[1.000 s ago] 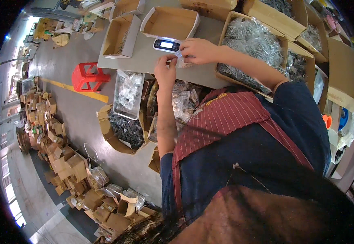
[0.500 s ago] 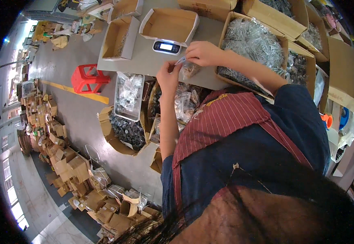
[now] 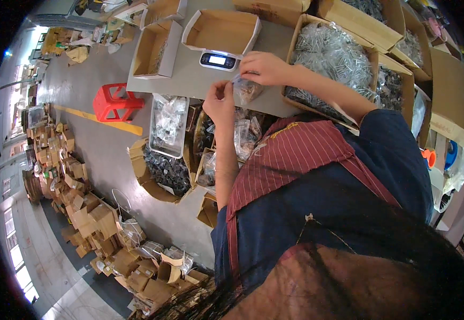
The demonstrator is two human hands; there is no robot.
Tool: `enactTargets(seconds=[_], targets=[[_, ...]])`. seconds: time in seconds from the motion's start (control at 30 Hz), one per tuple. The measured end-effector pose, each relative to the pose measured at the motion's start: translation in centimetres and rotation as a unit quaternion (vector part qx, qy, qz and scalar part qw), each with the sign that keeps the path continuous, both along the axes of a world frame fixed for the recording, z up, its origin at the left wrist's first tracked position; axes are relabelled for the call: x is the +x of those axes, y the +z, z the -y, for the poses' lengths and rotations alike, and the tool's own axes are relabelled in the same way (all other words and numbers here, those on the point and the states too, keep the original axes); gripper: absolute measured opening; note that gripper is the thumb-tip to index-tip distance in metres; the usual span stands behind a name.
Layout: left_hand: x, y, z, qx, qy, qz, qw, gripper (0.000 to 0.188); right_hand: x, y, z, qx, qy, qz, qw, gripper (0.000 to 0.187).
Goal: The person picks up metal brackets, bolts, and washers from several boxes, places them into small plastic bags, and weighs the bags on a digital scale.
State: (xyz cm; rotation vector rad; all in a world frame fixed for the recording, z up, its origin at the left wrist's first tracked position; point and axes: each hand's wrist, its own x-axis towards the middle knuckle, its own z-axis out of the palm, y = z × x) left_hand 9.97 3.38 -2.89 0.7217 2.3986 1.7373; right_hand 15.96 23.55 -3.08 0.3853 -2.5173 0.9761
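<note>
A worker's left hand (image 3: pixel 220 101) and right hand (image 3: pixel 264 69) pinch the top of a clear plastic bag (image 3: pixel 248 93) above the near edge of the grey table (image 3: pixel 189 84), beside a white scale (image 3: pixel 218 61), apparently so its contents hang low.

The bag (image 3: pixel 249 93) is clear — the apron (image 3: pixel 290 160), maroon with pale stripes.

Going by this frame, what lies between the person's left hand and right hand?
A small clear plastic bag, its upper edge spanning the fingertips of the left hand and right hand, in the head view.
</note>
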Motion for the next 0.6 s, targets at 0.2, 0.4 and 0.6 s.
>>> enactTargets(seconds=[0.2, 0.4, 0.6], targets=[[1.7, 1.5, -1.3, -0.061, 0.022, -0.15, 0.987, 0.011, -0.4, 1.0, 1.1, -0.059, 0.002, 0.03, 0.998, 0.019], [1.6, 1.2, -1.1, -0.035, 0.025, -0.125, 0.991, 0.01, -0.6, 1.1, 1.3, -0.038, 0.055, 0.04, 0.997, 0.018], [2.0, 1.8, -0.5, -0.032, 0.039, -0.151, 0.987, 0.01, -0.6, 2.0, 1.5, -0.051, 0.082, 0.045, 0.994, 0.016]])
